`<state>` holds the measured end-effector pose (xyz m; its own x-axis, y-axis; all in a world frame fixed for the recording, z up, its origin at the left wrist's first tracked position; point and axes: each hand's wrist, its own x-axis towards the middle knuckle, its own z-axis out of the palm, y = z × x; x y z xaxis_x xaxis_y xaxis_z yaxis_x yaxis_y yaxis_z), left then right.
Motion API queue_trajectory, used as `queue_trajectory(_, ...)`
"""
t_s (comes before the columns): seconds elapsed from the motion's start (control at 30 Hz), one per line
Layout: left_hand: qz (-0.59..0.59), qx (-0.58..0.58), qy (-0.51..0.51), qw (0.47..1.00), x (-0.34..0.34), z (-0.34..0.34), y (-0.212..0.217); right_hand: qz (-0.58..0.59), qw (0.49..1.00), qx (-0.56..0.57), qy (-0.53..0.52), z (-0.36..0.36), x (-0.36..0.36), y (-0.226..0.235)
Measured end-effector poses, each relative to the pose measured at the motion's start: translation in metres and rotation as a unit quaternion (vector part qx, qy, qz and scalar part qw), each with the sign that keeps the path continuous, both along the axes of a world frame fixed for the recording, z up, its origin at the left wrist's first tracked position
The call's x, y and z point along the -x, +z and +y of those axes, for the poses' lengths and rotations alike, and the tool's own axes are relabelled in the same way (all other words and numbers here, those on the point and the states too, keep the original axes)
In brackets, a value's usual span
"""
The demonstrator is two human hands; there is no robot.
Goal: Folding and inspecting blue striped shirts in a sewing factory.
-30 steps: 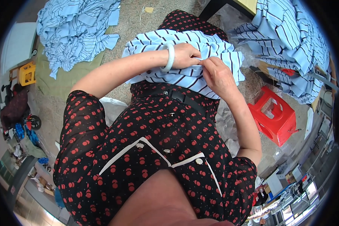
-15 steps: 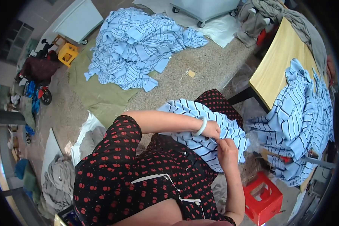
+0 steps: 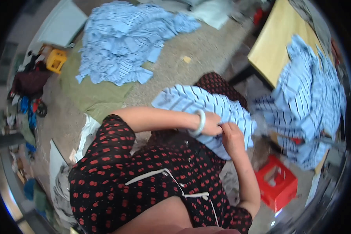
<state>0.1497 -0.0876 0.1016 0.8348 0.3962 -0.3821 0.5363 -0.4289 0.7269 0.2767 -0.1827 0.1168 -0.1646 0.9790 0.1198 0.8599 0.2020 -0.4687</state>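
Note:
A light blue garment with dark stripes (image 3: 185, 97) is draped across my lap. Both hands meet over it. My left hand (image 3: 211, 123), with a pale bangle (image 3: 200, 121) at its wrist, is closed with its fingers bent down on the cloth. Touching it from the right, my right hand (image 3: 233, 137) pinches the fabric with thumb and fingertips. A small dark spot shows between the fingertips, too small and blurred to name. The hands partly hide the cloth in their grip.
A big heap of striped garments (image 3: 117, 43) lies on a green cloth (image 3: 105, 99) ahead left. To the right, more striped garments (image 3: 306, 93) hang over a wooden table (image 3: 269, 39). A red plastic stool (image 3: 279, 183) stands near right, a yellow one (image 3: 56, 60) far left.
The view has shifted, so the surroundings sit higher and slightly left. My hands stay together at the same part of the garment, with only slight finger movement.

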Motion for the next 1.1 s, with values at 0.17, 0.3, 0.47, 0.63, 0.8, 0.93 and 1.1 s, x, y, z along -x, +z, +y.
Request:
queue_trajectory(0.17, -0.082, -0.074, 0.063, 0.992, 0.011, -0.011, -0.033, 0.037, 0.999, -0.018, 0.012, 0.005, 0.0, -0.013)
queue_trajectory(0.3, -0.127, -0.091, 0.07, 0.985, 0.014, -0.014, -0.033, 0.066, 0.997, -0.028, -0.003, 0.001, -0.001, -0.018)
queue_trajectory(0.47, -0.118, -0.067, 0.1, 0.986, 0.013, -0.015, -0.033, 0.08, 0.997, 0.001, -0.012, 0.001, 0.0, -0.013)
queue_trajectory(0.63, -0.133, -0.073, 0.106, 0.983, 0.013, -0.015, -0.032, 0.112, 0.993, -0.004, -0.022, 0.002, -0.001, -0.015)
queue_trajectory(0.8, -0.15, -0.058, 0.11, 0.981, 0.014, -0.014, -0.034, 0.129, 0.991, -0.002, -0.046, 0.003, -0.002, -0.017)
queue_trajectory(0.93, -0.178, -0.03, 0.128, 0.975, 0.015, -0.013, -0.041, 0.173, 0.981, 0.043, -0.073, 0.004, -0.003, -0.018)
queue_trajectory(1.1, -0.178, -0.048, 0.122, 0.975, 0.013, -0.013, -0.04, 0.165, 0.98, 0.066, -0.09, 0.002, -0.003, -0.021)
